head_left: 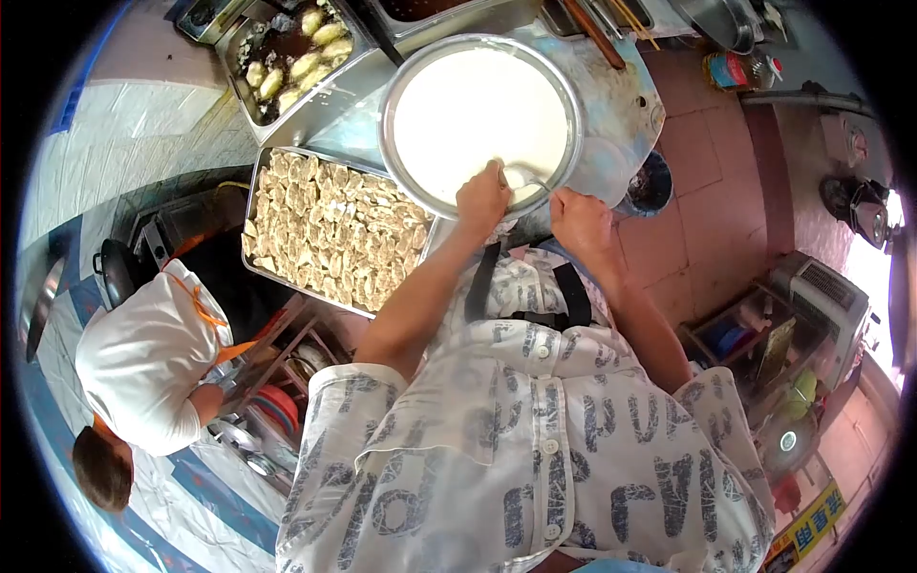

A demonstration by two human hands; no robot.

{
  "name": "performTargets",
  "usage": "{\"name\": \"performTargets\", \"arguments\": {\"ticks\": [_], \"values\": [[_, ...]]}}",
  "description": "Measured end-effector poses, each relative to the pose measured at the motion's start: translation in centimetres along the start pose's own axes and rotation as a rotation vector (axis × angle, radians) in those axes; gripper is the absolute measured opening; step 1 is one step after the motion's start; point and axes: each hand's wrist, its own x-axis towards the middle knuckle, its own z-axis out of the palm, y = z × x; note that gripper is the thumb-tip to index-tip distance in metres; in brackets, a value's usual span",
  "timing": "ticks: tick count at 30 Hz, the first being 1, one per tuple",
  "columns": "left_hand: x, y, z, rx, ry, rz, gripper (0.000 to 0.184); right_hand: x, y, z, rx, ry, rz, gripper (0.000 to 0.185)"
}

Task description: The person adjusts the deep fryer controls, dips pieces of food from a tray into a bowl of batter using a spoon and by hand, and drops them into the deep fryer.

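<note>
A wide metal bowl [386,129] full of pale, creamy batter [478,105] stands on the counter before me. My right hand [580,222], at the bowl's near right rim, is closed around the handle of a metal spoon [523,176], whose head is over the batter. My left hand [484,198] reaches over the near rim with its fingers pinched together beside the spoon. What those fingers hold, if anything, is hidden. To the left of the bowl, a metal tray [306,290] carries rows of brownish, flat food pieces [334,224].
At the back left, yellowish pieces [306,65] lie in a fryer of dark oil. Wooden-handled tools [594,33] lie at the back right. A dark bucket [651,183] stands right of the counter. A person in a white shirt [153,358] is at the left.
</note>
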Motion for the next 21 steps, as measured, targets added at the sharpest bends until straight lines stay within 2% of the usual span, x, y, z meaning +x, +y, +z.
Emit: {"name": "performTargets", "arguments": {"ticks": [5, 8, 11, 14, 17, 20, 21], "values": [[-0.2, 0.1, -0.6, -0.058, 0.021, -0.114, 0.03, 0.5, 1.3, 0.0, 0.008, 0.165, 0.028, 0.022], [0.5, -2.8, 0.6, -0.473, 0.054, -0.116, 0.026, 0.7, 2.8, 1.2, -0.092, 0.003, 0.01, 0.021], [1.7, -4.2, 0.5, -1.088, -0.188, -0.526, 0.03, 0.3, 2.1, 0.5, 0.167, 0.031, 0.024, 0.02], [2.2, -4.7, 0.2, -1.275, -0.237, -0.772, 0.026, -0.3, 0.2, -1.5, 0.369, -0.053, 0.021, 0.022], [2.1, -3.9, -1.1, -1.375, -0.372, -0.798, 0.021, 0.0, -0.4, -1.2, 0.34, 0.093, -0.006, 0.022], [2.0, -4.6, -0.2, -1.407, -0.345, -0.879, 0.021, 0.8, 0.4, -0.9, 0.135, 0.136, 0.058, 0.022], [2.0, -4.6, -0.5, -1.408, -0.353, -0.891, 0.021, 0.7, 0.6, -0.8, 0.059, 0.073, 0.042, 0.022]]}}
